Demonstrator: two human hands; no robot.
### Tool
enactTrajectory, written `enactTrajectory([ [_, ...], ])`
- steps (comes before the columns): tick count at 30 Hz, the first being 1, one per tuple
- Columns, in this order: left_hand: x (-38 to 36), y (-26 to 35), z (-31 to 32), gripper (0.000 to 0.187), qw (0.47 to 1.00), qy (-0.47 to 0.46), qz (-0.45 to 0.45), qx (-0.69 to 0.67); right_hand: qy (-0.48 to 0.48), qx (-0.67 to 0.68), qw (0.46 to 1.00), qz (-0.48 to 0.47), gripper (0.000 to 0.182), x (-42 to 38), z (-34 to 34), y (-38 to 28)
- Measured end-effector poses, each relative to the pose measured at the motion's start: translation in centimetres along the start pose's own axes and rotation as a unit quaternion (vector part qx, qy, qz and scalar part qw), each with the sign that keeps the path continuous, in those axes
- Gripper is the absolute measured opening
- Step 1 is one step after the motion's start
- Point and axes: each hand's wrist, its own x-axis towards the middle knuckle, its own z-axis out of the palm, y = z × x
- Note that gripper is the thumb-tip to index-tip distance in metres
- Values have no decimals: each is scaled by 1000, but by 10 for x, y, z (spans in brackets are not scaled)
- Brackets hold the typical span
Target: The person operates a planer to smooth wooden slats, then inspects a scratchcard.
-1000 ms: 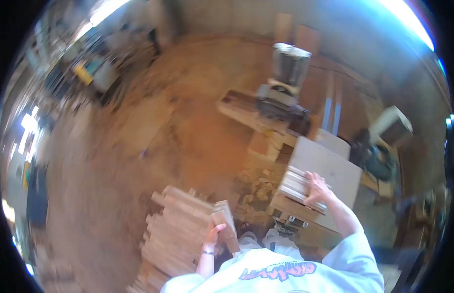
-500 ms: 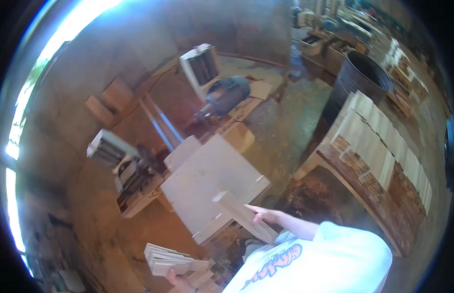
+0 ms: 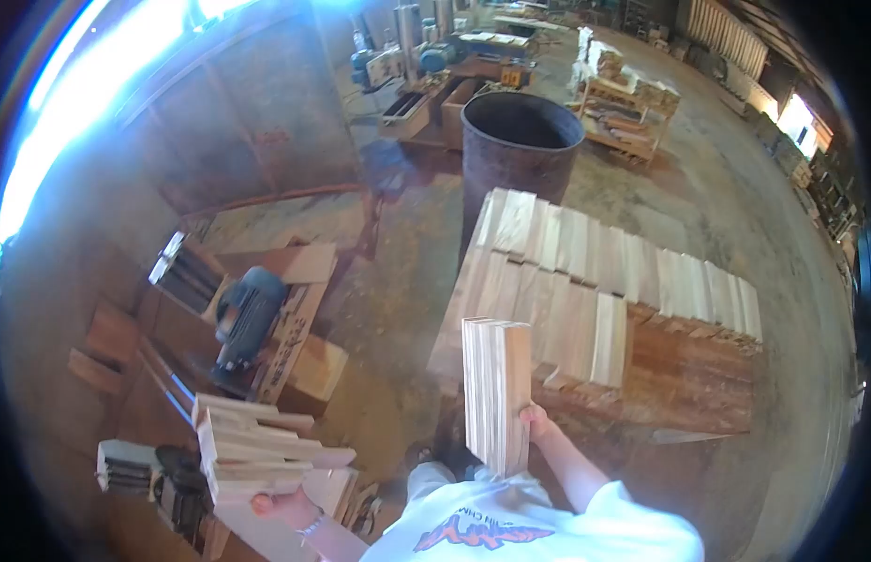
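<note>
My left hand [image 3: 283, 510] is closed on a fanned stack of wooden slats [image 3: 253, 442], low on the left over the white board of the machine [image 3: 327, 496]. Their ends are uneven and the slats spread apart. In front of my body, my right hand [image 3: 536, 421] grips a neat upright bundle of wooden boards [image 3: 497, 398] by its right side. Beyond that bundle stands a low wooden table [image 3: 684, 389], bearing rows of similar boards [image 3: 566, 248] laid side by side. The fingers behind each bundle are partly hidden.
A large dark barrel [image 3: 520, 169] stands behind the table. To the left sits machinery with a blue-grey motor [image 3: 255, 314] on a wooden base, near a metal panel [image 3: 257, 131]. A loaded rack [image 3: 632, 112] and more machines [image 3: 431, 56] are farther back.
My view has swung right, bringing the board-laden table to the front and the machinery to the left. The right bundle now stands more upright; both hands keep their wood.
</note>
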Motion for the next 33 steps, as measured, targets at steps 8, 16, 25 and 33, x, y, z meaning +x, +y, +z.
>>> enactTrajectory([
  [8,95,-121,240,86,848,-217,-169,-454,224,120,950,-179,94,-47,5,4],
  [16,85,-190,733,62,861,-371,-201,-286,371,102,844,-374,96,-37,11,7],
  [25,-110,-413,515,47,731,-662,-125,103,447,136,805,-365,102,-52,3,6],
  [33,-155,-380,359,69,625,-651,171,396,673,39,709,-206,106,-182,-72,-47],
])
